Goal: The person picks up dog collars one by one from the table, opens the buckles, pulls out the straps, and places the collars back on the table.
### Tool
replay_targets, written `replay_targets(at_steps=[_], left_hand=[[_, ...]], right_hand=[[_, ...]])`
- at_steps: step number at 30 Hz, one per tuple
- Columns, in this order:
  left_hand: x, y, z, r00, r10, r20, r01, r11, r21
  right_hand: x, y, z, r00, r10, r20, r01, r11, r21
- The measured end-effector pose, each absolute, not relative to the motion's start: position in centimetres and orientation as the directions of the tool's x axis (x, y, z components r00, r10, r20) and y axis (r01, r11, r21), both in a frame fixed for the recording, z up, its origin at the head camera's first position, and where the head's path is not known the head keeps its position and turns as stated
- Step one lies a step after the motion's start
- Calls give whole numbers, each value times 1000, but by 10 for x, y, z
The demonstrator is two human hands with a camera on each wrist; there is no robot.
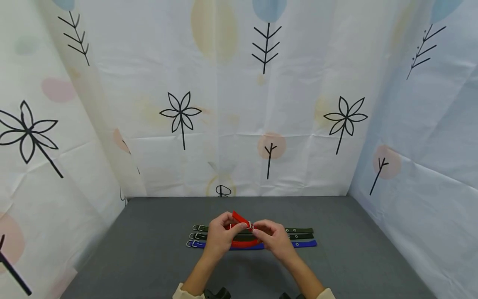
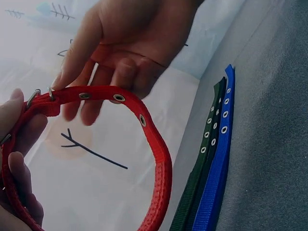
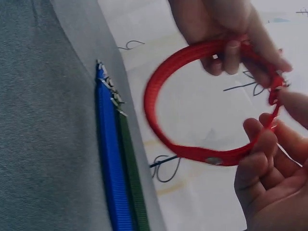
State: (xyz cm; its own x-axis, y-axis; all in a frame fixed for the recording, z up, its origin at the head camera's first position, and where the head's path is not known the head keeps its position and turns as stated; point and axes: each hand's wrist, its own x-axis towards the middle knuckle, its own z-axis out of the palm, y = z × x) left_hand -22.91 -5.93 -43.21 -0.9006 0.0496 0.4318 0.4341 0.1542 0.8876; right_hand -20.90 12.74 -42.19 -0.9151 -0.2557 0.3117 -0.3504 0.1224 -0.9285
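Observation:
A red collar (image 1: 244, 243) with metal eyelets is bent into a loop and held up above the table. My left hand (image 1: 219, 236) pinches it near the metal buckle (image 2: 51, 94), its fingers curled round the strap. On the other side my right hand (image 1: 276, 240) pinches the strap by the buckle between thumb and fingertips. In the left wrist view the eyelets show along the top of the loop. From the right wrist, the collar (image 3: 152, 103) closes into a ring between both hands; the fingers partly hide its buckle end.
Behind the hands, a blue collar (image 1: 306, 243), a very dark collar (image 1: 303, 236) and a dark green collar (image 1: 300, 230) lie side by side on the grey table (image 1: 149, 249), buckles to the left. Patterned white cloth (image 1: 231, 158) encloses the back and sides.

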Motion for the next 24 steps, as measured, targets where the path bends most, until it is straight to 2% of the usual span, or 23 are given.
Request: replay_targets(at_steps=[5, 13, 18, 24], left_hand=[[-231, -61, -438, -887, 78, 456, 462, 160, 872], [-230, -61, -436, -887, 91, 453, 461, 115, 880], [-230, -61, -435, -877, 90, 472, 479, 87, 874], [-213, -62, -410, -884, 112, 455, 464, 76, 883]], right_hand=[[-215, 130, -430, -905, -290, 312, -354, 108, -929], [-222, 130, -448, -903, -280, 327, -335, -21, -942], [-221, 127, -448, -906, -243, 346, -351, -24, -936], [-221, 127, -447, -928, -202, 314, -319, -5, -948]])
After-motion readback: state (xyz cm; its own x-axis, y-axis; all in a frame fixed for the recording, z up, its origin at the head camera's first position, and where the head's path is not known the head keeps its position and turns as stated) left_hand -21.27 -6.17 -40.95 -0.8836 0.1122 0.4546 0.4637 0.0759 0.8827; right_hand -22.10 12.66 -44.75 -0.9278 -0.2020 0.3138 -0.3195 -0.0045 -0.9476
